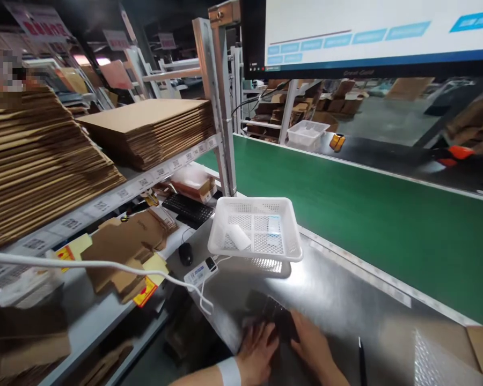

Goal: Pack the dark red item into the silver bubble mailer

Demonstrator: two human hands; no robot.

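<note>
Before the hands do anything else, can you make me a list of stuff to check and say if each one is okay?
1. Both hands on the dark object: ok; the left hand and right hand rest on it on the steel table.
2. What the dark object is: cannot tell, it is blurred.
3. White basket out of the hands' way: ok, it sits farther back with small white items inside.
4. Pen apart from the right hand: ok, it lies just beside it.
5. White cable apart from the hands: ok.
6. Green conveyor belt moving: cannot tell.

two hands (257, 351) (312, 346), one white basket (293, 244), two cardboard stacks (153, 128) (36, 161), one keyboard (187, 208)
</note>
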